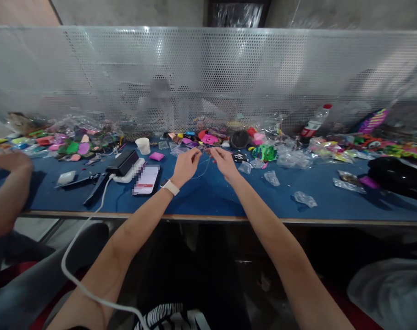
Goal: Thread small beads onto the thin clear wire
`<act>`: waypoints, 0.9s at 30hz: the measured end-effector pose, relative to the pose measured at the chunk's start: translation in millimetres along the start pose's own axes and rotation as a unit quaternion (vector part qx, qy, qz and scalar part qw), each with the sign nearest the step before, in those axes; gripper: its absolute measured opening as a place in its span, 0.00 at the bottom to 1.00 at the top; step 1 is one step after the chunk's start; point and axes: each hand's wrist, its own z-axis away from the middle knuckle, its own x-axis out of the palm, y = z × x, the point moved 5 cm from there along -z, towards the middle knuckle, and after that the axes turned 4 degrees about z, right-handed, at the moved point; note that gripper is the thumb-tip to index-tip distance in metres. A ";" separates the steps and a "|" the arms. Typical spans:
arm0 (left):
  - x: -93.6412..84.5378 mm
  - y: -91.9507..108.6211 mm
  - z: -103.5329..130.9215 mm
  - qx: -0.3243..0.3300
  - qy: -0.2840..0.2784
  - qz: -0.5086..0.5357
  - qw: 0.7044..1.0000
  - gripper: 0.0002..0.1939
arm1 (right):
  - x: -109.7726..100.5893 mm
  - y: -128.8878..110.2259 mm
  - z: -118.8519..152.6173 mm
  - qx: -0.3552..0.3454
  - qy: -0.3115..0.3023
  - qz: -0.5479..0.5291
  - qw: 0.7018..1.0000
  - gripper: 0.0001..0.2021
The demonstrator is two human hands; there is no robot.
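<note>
Over the middle of the blue table, my left hand [186,166] is closed in a pinch, with a pale band on its wrist. Close by on the right, my right hand [223,161] also has its fingertips pinched together. A thin clear thread [205,168] curves below and between the two hands, and its ends run up towards the fingertips. Anything else small between the fingers is too tiny to make out. Just beyond the hands lie a bright pink piece [208,137] and a dark round container [240,139].
To the left are a phone [146,179], a black box [122,162], a white cable [70,250] and a paper cup [143,146]. Colourful pieces line the perforated metal screen [229,68]. A bottle [313,124] stands right of centre. Another person's hand [13,160] is at far left.
</note>
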 end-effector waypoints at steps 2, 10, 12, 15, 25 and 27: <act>-4.2 -12.0 -3.0 -0.043 0.045 0.027 0.998 0.13 | -3.2 -10.3 2.8 -0.093 0.038 0.108 0.989 0.22; 5.9 -13.5 -3.0 -0.071 -0.001 0.103 0.992 0.11 | 10.3 -29.3 14.7 -0.293 0.004 0.274 0.916 0.09; 8.7 -10.4 -2.0 -0.080 -0.016 0.124 0.989 0.10 | 10.7 -27.2 13.3 -0.303 -0.002 0.297 0.905 0.10; 11.8 -6.9 -1.0 -0.078 -0.035 0.140 0.987 0.11 | 10.4 -24.0 12.5 -0.312 -0.018 0.315 0.896 0.09; 5.4 4.5 2.2 -0.018 -0.041 0.002 0.999 0.09 | 14.7 -15.3 9.0 -0.185 -0.011 0.227 0.956 0.10; 5.2 7.8 2.3 -0.001 -0.055 -0.038 0.998 0.10 | 14.5 -13.9 8.0 -0.175 -0.012 0.199 0.964 0.11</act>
